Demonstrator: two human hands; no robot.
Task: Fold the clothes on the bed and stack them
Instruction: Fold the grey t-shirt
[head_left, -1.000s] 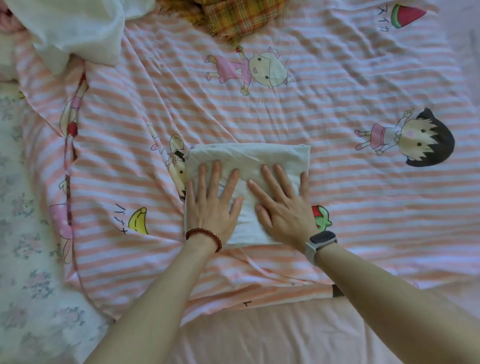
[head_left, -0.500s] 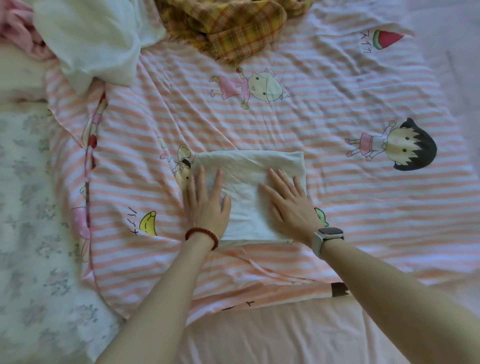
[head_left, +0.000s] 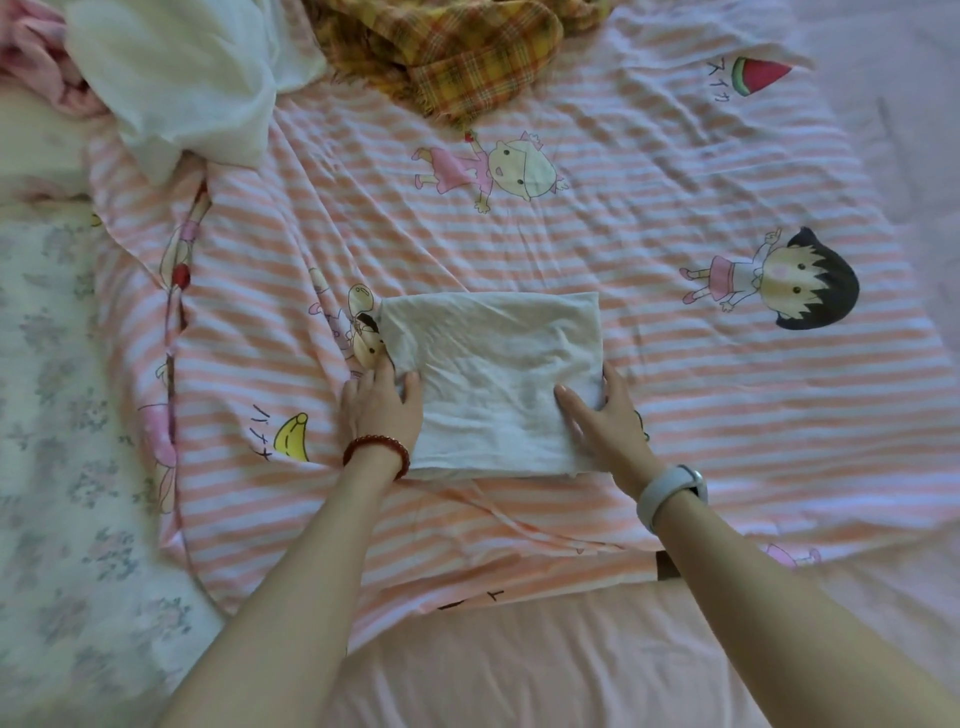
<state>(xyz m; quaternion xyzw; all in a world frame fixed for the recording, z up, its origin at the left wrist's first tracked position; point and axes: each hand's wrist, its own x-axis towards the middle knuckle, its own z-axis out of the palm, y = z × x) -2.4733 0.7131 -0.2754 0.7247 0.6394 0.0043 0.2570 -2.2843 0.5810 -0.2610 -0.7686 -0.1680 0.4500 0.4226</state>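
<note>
A white garment, folded into a rectangle, lies in the middle of the pink striped cartoon sheet. My left hand holds its left edge, thumb on top and fingers slipped beneath. At the right edge my right hand grips the same way, its thumb lying on the cloth. A loose white garment, a yellow plaid garment and a bunched pink one lie unfolded at the far side of the bed.
A floral fabric covers the bed's left side. Plain pink bedding runs along the near edge, and more of it shows at the far right. The striped sheet is wrinkled, with a raised fold on its left.
Both hands slid outward from pressing flat on top of the folded garment to its left and right edges, where they now take hold. The view has tilted up a little.
</note>
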